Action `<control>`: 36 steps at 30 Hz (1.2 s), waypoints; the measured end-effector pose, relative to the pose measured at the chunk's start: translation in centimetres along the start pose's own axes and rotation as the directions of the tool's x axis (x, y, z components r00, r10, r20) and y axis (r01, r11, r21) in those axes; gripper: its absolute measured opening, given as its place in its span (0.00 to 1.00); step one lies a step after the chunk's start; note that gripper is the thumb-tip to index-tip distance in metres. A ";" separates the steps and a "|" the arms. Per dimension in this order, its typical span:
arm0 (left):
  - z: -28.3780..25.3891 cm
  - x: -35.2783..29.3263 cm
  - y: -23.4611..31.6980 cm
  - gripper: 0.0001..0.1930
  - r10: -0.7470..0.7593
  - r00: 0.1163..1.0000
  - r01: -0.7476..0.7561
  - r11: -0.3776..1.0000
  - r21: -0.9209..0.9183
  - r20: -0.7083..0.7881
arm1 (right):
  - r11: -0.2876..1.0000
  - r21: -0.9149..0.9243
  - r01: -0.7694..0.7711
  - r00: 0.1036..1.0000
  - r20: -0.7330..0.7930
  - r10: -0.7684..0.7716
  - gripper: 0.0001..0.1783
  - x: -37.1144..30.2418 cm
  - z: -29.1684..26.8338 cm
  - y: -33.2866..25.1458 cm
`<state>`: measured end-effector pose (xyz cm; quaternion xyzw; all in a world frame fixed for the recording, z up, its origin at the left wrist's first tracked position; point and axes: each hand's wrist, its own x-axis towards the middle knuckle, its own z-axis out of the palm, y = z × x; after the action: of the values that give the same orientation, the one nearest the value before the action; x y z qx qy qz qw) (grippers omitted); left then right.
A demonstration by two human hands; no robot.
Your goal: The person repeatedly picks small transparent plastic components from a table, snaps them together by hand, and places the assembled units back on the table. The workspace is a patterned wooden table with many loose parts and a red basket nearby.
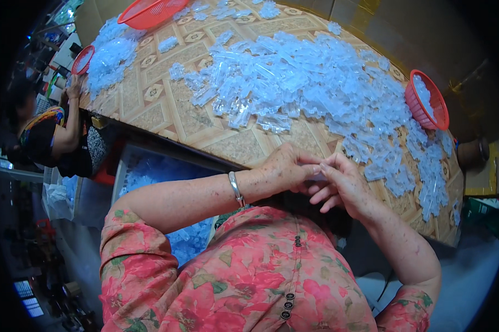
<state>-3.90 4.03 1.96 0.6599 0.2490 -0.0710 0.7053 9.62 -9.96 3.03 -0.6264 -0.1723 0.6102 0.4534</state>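
My left hand [290, 167] and my right hand [342, 180] meet at the table's near edge, in front of my body. Thumbs and forefingers of both are pinched together around something small, mostly hidden by the fingers; its kind does not show. On my right hand the other fingers curl loosely below the pinch. Just beyond the hands spreads a large heap of clear plastic pieces [305, 77], flat and oblong, on the patterned table [227, 138]. More of these pieces trail down along the right side, near my right hand.
A red plastic basket [442, 108] with clear pieces stands at the right edge. Another red basket [150, 16] sits at the far left, near a second heap [110, 55]. A co-worker [61, 127] works at the left end. Below my left forearm is a bin [191, 240] of clear pieces.
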 end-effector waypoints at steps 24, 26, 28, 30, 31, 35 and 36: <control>0.3 0.3 -1.0 0.17 0.158 0.986 -0.156 0.987 0.034 -0.051 | 0.980 -0.141 0.138 0.990 -0.024 -0.142 0.26 -0.1 -0.1 0.3; -0.6 0.4 -1.2 0.17 0.135 0.991 -0.135 0.989 -0.068 -0.003 | 0.976 -0.161 0.148 0.988 -0.029 -0.154 0.29 -0.3 0.0 0.5; -0.4 -1.1 -0.6 0.20 0.173 0.983 -0.177 0.982 -0.059 -0.053 | 0.977 -0.147 0.157 0.986 -0.026 -0.163 0.32 -1.0 0.1 0.2; -0.5 -2.9 -0.7 0.20 0.198 0.975 -0.213 0.963 -0.163 -0.106 | 0.952 -0.078 0.296 0.955 -0.016 -0.298 0.31 -1.8 -0.7 0.3; -0.9 -4.0 -0.9 0.21 0.206 0.970 -0.231 0.948 -0.218 -0.133 | 0.932 -0.047 0.358 0.933 -0.018 -0.360 0.31 -2.5 -1.3 0.3; -7.0 -11.8 -2.9 0.19 0.224 0.957 -0.217 0.974 0.062 -0.186 | 0.828 -0.055 0.558 0.801 -0.225 -0.555 0.23 -7.1 -4.8 1.2; -9.1 -14.1 -3.6 0.19 0.168 0.960 -0.137 0.980 0.147 -0.224 | 0.829 -0.054 0.557 0.782 -0.300 -0.546 0.22 -7.6 -5.8 1.9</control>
<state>-20.01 9.19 4.94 0.7255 0.2739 0.0464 0.6297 12.85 -18.92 5.29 -0.6258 -0.2647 0.3509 0.6444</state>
